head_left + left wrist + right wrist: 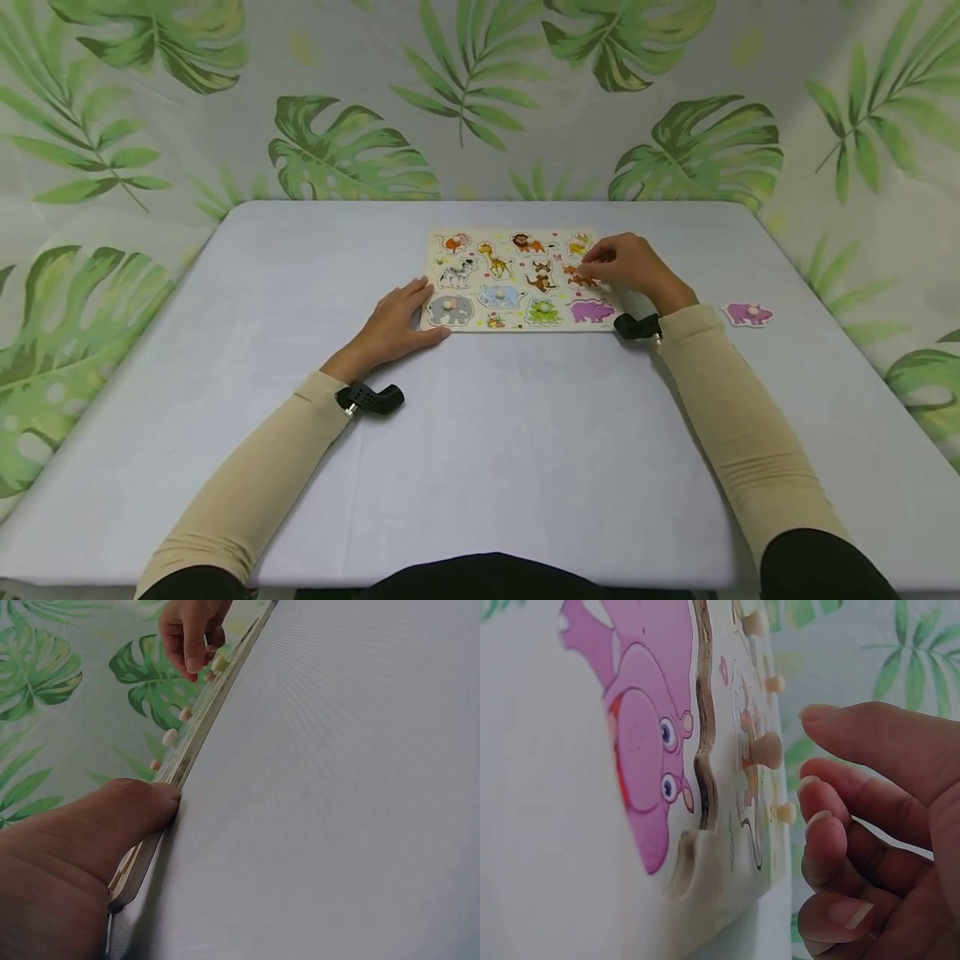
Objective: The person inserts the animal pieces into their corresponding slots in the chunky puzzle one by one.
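A wooden knob puzzle board (pixel 520 328) with animal pieces lies on the table. My left hand (pixel 393 321) rests at its near left corner, fingers extended along the side and thumb touching the front edge. Over the board's right part is my right hand (pixel 633 267), by an orange animal piece (pixel 579 277). In the right wrist view its thumb and curved fingers are apart, near a wooden knob (pixel 766 750) and holding nothing. The board's hippo recess (pixel 592 311) shows a printed purple hippo. A loose purple hippo piece (pixel 747 314) with a knob lies right of the board.
A white cloth covers the table (pixel 480 450). Behind and beside it hangs a leaf-patterned backdrop (pixel 465 100). Elephant (pixel 450 311), frog (pixel 543 312), zebra (pixel 456 273) and lion (pixel 531 242) pieces are among those in the board.
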A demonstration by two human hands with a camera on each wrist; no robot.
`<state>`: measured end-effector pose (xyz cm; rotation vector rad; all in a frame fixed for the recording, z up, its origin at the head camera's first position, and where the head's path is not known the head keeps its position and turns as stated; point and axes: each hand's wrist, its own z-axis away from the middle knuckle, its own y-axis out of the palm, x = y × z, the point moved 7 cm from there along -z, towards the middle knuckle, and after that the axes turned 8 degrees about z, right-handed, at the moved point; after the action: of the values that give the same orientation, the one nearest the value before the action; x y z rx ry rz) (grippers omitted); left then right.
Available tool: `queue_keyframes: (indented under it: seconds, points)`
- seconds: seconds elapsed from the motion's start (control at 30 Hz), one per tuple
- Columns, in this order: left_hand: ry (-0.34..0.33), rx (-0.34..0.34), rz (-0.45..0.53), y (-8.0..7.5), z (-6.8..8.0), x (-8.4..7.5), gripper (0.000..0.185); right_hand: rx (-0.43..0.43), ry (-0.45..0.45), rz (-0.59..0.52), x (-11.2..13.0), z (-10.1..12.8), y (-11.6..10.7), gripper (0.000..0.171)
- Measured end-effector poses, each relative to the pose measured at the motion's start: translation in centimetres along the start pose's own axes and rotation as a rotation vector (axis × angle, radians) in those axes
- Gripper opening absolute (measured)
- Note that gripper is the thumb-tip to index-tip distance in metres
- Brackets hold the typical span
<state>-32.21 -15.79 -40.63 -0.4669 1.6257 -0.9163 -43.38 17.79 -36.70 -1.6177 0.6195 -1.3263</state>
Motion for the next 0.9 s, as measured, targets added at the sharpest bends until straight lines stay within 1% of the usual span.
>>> queue_keyframes:
  seconds: [0.2,0.4,0.6,0.9]
  points:
    - [0.005,-0.002,-0.001,0.1,0.0,-0.1,0.084,-0.031,-0.02,0.02,-0.2,0.7,-0.8,0.03]
    - [-0.001,-0.003,-0.005,0.0,0.0,-0.2,0.084,-0.06,-0.033,0.053,-0.6,1.5,-2.1,0.031]
    - [0.003,-0.001,-0.001,-0.1,0.1,-0.3,0.084,-0.071,-0.009,0.064,-1.2,2.6,-3.3,0.032]
    - [-0.003,0.008,-0.007,0.0,0.1,-0.2,0.085,-0.088,-0.002,0.099,-2.8,4.2,-4.3,0.036]
